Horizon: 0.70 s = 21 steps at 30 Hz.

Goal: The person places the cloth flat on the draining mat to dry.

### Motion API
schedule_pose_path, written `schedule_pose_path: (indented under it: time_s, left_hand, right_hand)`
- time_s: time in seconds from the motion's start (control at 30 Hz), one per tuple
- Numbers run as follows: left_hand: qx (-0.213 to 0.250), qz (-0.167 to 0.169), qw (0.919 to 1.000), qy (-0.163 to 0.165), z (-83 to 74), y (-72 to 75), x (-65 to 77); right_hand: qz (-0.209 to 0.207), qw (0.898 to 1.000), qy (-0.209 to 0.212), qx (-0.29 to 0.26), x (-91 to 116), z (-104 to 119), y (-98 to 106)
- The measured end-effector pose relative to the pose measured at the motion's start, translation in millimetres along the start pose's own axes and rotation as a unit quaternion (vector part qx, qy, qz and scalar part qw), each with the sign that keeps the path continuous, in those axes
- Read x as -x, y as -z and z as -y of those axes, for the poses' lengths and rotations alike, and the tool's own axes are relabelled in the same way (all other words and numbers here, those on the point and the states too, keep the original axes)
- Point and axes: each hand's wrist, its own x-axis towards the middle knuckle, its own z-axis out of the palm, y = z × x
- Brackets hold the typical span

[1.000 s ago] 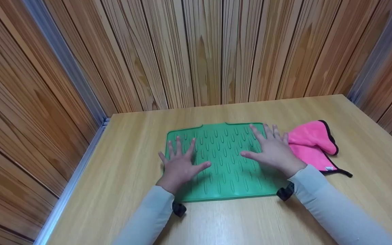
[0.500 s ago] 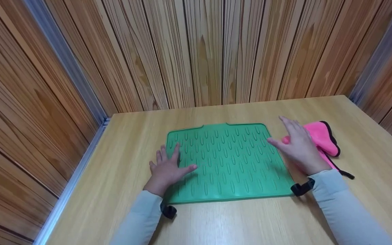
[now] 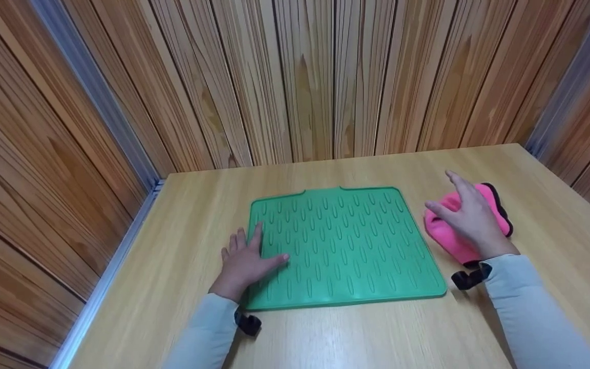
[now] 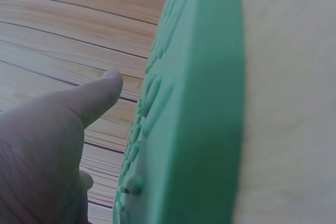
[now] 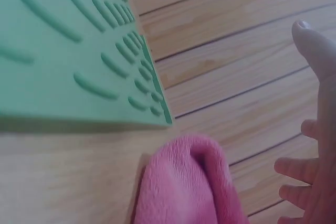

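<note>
A green rubbery mat [image 3: 336, 246] with rows of raised oval ridges lies flat on the table. My left hand [image 3: 244, 264] is at its left edge, fingers spread and thumb reaching over the mat. In the left wrist view the thumb [image 4: 94, 98] stands apart from the mat's ridged face [image 4: 163, 108]. Over a crumpled pink cloth [image 3: 446, 238] with black edging hovers my right hand [image 3: 471, 220], thumb and fingers apart, holding nothing. The right wrist view shows a fold of the cloth [image 5: 181, 182] below and left of that hand [image 5: 320, 145].
The wooden table [image 3: 346, 338] reaches back to a plank wall [image 3: 305, 82]. A metal post [image 3: 105, 102] stands in the left corner, another [image 3: 561, 82] in the right. Each wrist bears a black camera mount [image 3: 249, 324].
Both hands have moved apart from over the mat: the left toward its left edge, the right rightward over the pink cloth. More of the mat shows. The mat stays about where it was.
</note>
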Motion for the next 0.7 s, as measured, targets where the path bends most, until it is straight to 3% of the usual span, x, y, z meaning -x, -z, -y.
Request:
schedule_pose_path:
  time_s: [0.27, 0.5, 0.7]
  left_hand:
    - [0.018, -0.001, 0.9998, -0.003, 13.2, -6.9, -7.9]
    - [0.03, 0.003, 0.9996, 0.002, 8.6, -3.1, -1.6]
    - [0.045, -0.002, 0.999, -0.008, 6.0, 0.4, 0.9]
  right_hand:
    - [0.011, 0.999, -0.03, -0.009, -4.6, -24.7, 1.1]
    - [0.011, 0.999, -0.021, -0.036, -7.4, -40.8, -5.2]
    - [0.015, 1.0, -0.013, -0.019, -6.9, -50.7, -11.9]
